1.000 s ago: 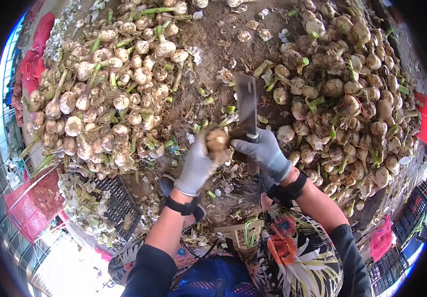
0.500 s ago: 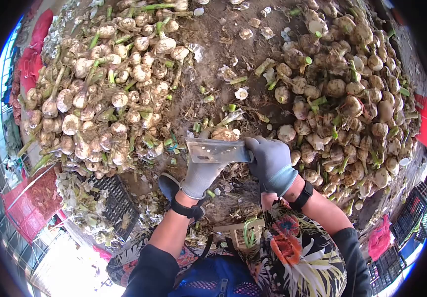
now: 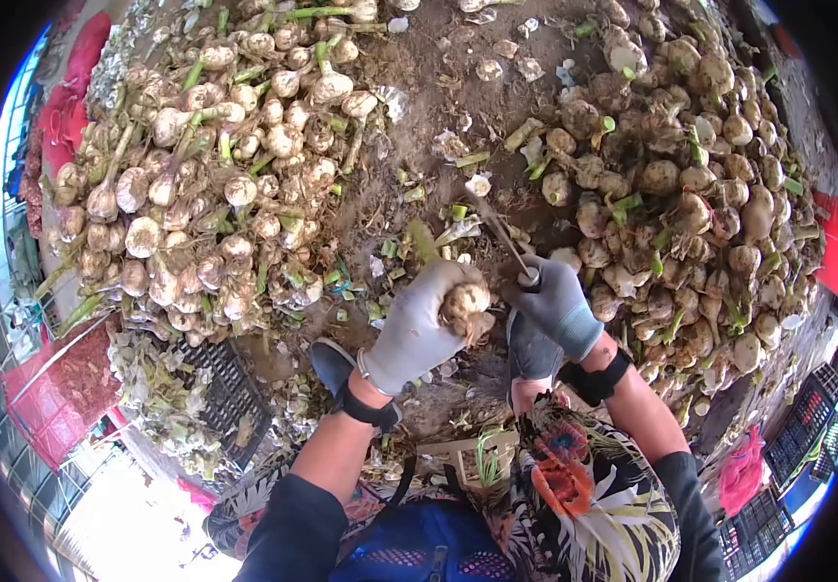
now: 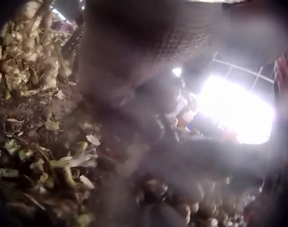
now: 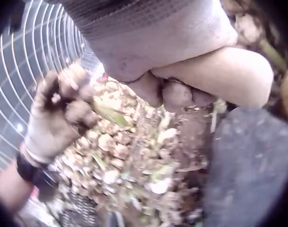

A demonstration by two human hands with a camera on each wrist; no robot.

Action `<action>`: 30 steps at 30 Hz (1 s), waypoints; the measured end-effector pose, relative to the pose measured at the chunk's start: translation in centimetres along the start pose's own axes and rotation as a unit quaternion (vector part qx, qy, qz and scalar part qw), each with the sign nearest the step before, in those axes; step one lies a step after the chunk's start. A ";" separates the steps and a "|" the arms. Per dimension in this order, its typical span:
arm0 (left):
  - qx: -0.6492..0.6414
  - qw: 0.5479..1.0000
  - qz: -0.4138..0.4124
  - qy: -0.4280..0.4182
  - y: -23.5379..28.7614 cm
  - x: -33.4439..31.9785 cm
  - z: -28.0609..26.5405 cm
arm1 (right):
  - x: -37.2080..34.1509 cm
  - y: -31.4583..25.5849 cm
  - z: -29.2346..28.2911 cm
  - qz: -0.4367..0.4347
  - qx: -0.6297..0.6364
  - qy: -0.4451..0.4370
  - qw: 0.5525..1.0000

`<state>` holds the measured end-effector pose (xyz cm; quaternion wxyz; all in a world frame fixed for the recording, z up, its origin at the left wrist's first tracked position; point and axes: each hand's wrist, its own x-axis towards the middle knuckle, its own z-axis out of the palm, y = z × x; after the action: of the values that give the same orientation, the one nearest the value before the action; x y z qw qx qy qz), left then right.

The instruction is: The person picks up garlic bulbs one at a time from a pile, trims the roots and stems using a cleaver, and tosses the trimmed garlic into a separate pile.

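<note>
My gloved left hand [image 3: 417, 325] grips a garlic bulb [image 3: 467, 303], its root side turned toward my right hand. A green stem [image 3: 422, 239] sticks out beyond the left fingers. Just to the right, my gloved right hand [image 3: 557, 303] holds a cleaver [image 3: 501, 236] by its handle. Its blade points away from me, seen nearly edge-on and apart from the bulb. The right wrist view shows the left hand [image 5: 49, 130] with the bulb [image 5: 80, 113] at the left, and the right glove [image 5: 153, 42] close up. The left wrist view is mostly blurred by the near glove.
A large heap of garlic with stems [image 3: 234, 189] lies at the left, and a heap of trimmed bulbs [image 3: 666, 179] at the right. Stem cuttings [image 3: 458, 228] and skins litter the soil between. Black crates [image 3: 230, 398] and a red net [image 3: 60, 398] stand lower left.
The cleaver first pointed away, swung leftward across the front of the left hand, then swung back to point away. The bulb has turned in the left hand, its roots now toward me.
</note>
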<state>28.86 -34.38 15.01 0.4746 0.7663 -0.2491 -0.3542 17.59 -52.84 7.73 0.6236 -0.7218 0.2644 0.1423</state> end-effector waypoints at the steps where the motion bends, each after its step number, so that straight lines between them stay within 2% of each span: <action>1: 0.099 0.995 0.019 -0.029 -0.3 -0.1 -0.1 | 0.1 -1.7 -0.3 -0.009 -0.042 -0.015 0.999; 2: 0.196 0.978 0.038 -0.055 -0.6 -0.2 -0.1 | 0.2 -3.6 -0.7 -0.018 -0.086 -0.030 0.996; 3: 0.264 0.961 0.070 -0.040 -1.0 -0.4 0.2 | 0.2 -5.5 -0.9 -0.023 -0.144 -0.057 0.988; 4: 0.265 0.961 0.071 -0.040 -0.8 -0.3 0.0 | 0.4 -5.3 -0.9 -0.025 -0.143 -0.056 0.988; 6: 0.390 0.902 0.165 -0.087 -0.1 -0.4 -0.7 | 0.6 -4.0 -0.5 -0.040 -0.174 -0.089 0.980; 7: 0.367 0.901 0.227 -0.036 0.0 -0.1 -0.8 | 0.9 -2.0 -0.8 -0.016 -0.250 -0.073 0.965; 8: 0.347 0.908 0.232 -0.033 0.2 0.4 -0.7 | 0.4 -0.4 -1.0 0.003 -0.295 -0.043 0.955; 10: 0.293 0.927 0.231 -0.024 3.1 1.7 1.7 | -0.4 2.9 -0.1 -0.009 -0.155 -0.009 0.988; 11: 0.189 0.937 0.291 -0.029 4.9 2.7 3.4 | -0.9 3.0 0.2 0.029 0.092 -0.001 0.995; 12: 0.166 0.932 0.318 -0.048 6.8 3.8 5.2 | -1.3 3.2 0.5 0.061 0.333 0.025 0.941; 14: 0.090 0.945 0.313 -0.006 9.2 5.1 5.0 | -1.9 1.2 -1.1 0.101 0.503 -0.005 0.858; 15: -0.004 0.960 0.280 0.010 8.4 5.4 4.6 | -2.0 0.3 -1.9 0.118 0.582 -0.020 0.804; 16: -0.099 0.965 0.243 0.021 7.0 5.3 3.8 | -1.5 0.7 -2.1 0.076 0.435 0.000 0.897; 17: -0.326 0.944 0.058 0.001 6.0 4.1 2.9 | -1.0 1.0 -2.2 0.045 0.270 0.034 0.961; 18: -0.410 0.911 0.010 0.034 5.0 3.5 2.1 | -0.5 2.3 -2.1 0.041 0.153 0.040 0.987; 20: -0.527 0.844 -0.028 0.102 2.3 2.9 1.0 | -1.1 -1.9 -2.2 0.146 0.230 0.005 0.962; 21: -0.582 0.802 -0.050 0.129 1.3 2.9 0.5 | -1.1 -2.8 -1.4 0.071 0.152 0.043 0.985; 22: -0.656 0.733 -0.108 0.147 0.8 2.6 0.3 | -0.8 -3.7 -0.7 0.070 0.154 0.042 0.985; 23: -0.655 0.733 -0.110 0.148 1.1 2.5 0.3 | -0.6 -4.6 -0.1 0.015 0.128 0.023 0.991; 24: -0.685 0.697 -0.129 0.170 1.8 2.4 0.3 | -0.7 -4.9 0.2 -0.038 0.102 0.003 0.994; 25: -0.712 0.661 -0.142 0.189 2.4 2.7 0.2 | -0.5 -4.6 0.5 0.049 0.113 -0.079 0.989; 26: -0.712 0.663 -0.135 0.187 2.8 3.0 0.0 | 0.1 -1.8 1.5 0.073 0.056 -0.122 0.988; 28: -0.737 0.674 0.020 0.054 3.1 3.4 -0.5 | -0.6 2.5 2.5 0.056 -0.137 -0.158 0.976; 29: -0.681 0.729 0.067 -0.006 2.3 4.1 -0.9 | -1.2 2.9 2.6 0.050 -0.137 -0.163 0.976; 30: -0.571 0.818 0.062 0.001 1.9 4.4 -1.1 | -1.7 3.2 2.5 0.093 -0.042 -0.138 0.985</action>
<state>32.38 -37.72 15.68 0.8484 0.3412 -0.0481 -0.4019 14.72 -50.27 5.53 0.6076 -0.6930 0.2352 0.3086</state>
